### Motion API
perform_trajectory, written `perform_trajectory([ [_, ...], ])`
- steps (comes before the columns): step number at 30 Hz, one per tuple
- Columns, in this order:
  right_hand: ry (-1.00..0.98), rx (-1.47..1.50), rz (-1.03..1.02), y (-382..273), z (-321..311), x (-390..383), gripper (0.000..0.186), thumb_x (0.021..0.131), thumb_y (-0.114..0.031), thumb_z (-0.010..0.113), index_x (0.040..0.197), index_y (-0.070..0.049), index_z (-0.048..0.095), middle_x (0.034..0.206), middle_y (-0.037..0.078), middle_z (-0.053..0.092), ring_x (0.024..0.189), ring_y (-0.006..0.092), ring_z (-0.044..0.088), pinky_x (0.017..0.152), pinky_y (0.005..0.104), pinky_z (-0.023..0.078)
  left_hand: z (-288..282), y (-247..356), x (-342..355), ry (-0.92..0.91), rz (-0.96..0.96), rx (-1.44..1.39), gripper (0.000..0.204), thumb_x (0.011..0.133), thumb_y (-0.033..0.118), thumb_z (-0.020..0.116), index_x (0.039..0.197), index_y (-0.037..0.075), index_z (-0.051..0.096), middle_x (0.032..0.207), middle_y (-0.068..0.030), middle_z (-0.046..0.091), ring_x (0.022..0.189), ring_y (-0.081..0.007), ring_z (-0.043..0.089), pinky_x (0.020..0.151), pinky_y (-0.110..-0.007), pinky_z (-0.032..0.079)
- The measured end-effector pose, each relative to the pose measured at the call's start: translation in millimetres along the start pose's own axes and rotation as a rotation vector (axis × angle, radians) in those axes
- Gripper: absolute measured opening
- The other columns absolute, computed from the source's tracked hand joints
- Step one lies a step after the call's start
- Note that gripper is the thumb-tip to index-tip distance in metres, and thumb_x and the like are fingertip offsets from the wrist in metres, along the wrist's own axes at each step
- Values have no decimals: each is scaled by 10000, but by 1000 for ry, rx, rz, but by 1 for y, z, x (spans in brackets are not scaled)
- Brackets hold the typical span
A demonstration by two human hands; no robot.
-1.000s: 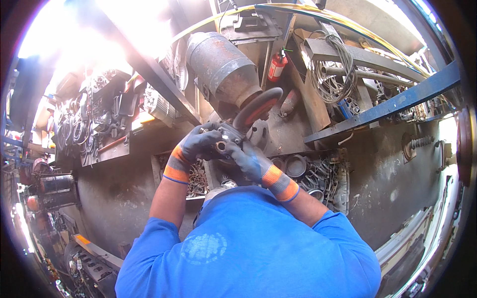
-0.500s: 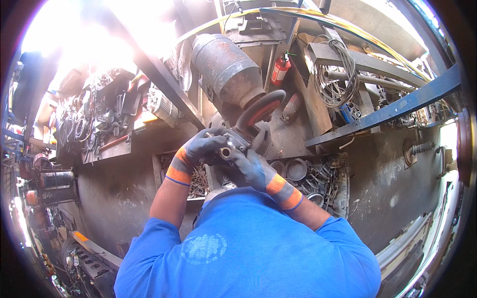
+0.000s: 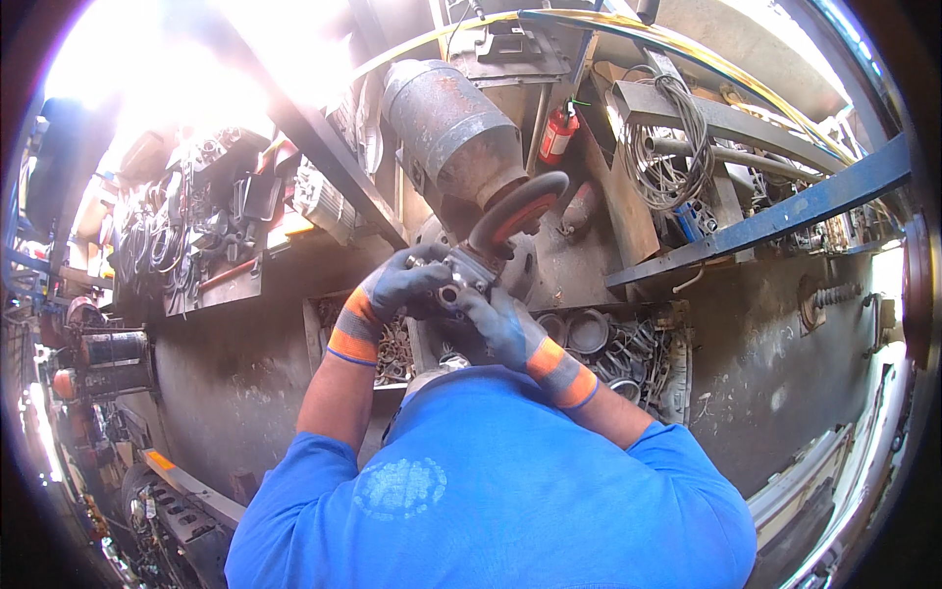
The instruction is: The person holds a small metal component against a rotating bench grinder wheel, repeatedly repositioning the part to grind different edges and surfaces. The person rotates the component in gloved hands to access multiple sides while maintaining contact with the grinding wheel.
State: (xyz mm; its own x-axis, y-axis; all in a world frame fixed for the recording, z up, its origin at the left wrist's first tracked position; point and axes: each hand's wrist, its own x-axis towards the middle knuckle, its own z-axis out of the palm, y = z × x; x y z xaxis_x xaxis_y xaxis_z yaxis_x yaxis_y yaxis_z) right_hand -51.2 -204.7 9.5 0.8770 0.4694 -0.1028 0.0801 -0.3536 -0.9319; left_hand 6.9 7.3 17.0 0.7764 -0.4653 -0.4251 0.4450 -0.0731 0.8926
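Observation:
A grey metal casting with a round hole (image 3: 448,294) is held between my two hands, in front of my chest. My left hand (image 3: 402,283), in a grey glove with an orange cuff, has its fingers curled round the casting's left side. From the right, my right hand (image 3: 502,332), gloved alike, grips its lower right side. The casting's far end is at the near edge of a dark wheel with a red side face (image 3: 518,216); whether they touch, I cannot tell. Behind the wheel is a large, worn grey motor housing (image 3: 451,123).
Below the hands, an open bin (image 3: 677,358) holds rings and metal scraps. A blue metal beam (image 3: 765,208) crosses at right, near a coil of wire (image 3: 672,147). A red fire extinguisher (image 3: 557,135) stands beyond the wheel. Parts crowd a shelf (image 3: 231,287) at left.
The whole view has shifted very slightly. Both hands keep their grip on the casting, which stays by the wheel's near edge.

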Motion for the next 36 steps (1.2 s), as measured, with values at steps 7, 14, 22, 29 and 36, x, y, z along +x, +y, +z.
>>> perform_trajectory([
  [7,137,300,359,4,12,5,632,875,-499,490,1288,-22,468,1175,315,562,1109,429,566,929,473,421,34,-5,0,485,68,388,368,882,277,640,1089,-21,585,901,-110,661,786,-140,644,662,-278,523],
  [14,24,540,135,20,-3,-8,431,903,-283,556,1231,-5,522,1112,117,587,1040,189,570,876,317,463,31,-9,-4,593,200,474,424,879,360,591,957,-56,605,763,-130,680,634,-147,642,564,-289,497],
  [22,-189,1055,-51,69,8,7,193,921,-125,590,1079,-23,631,1097,54,618,1009,139,558,877,289,464,11,-24,10,506,423,765,388,893,340,559,980,-31,630,761,-132,660,647,-172,617,590,-310,488],
  [29,-35,798,90,43,17,19,224,919,-149,593,1121,-52,595,1024,38,623,912,124,558,822,288,466,16,9,6,452,309,835,359,918,311,505,985,-16,638,883,-149,669,796,-227,634,736,-318,481],
  [36,35,752,21,45,26,8,283,844,-144,674,1107,-72,600,1017,68,614,891,163,565,808,322,467,3,-6,9,407,362,805,393,914,346,520,974,-19,652,863,-130,671,792,-193,629,728,-320,481],
])
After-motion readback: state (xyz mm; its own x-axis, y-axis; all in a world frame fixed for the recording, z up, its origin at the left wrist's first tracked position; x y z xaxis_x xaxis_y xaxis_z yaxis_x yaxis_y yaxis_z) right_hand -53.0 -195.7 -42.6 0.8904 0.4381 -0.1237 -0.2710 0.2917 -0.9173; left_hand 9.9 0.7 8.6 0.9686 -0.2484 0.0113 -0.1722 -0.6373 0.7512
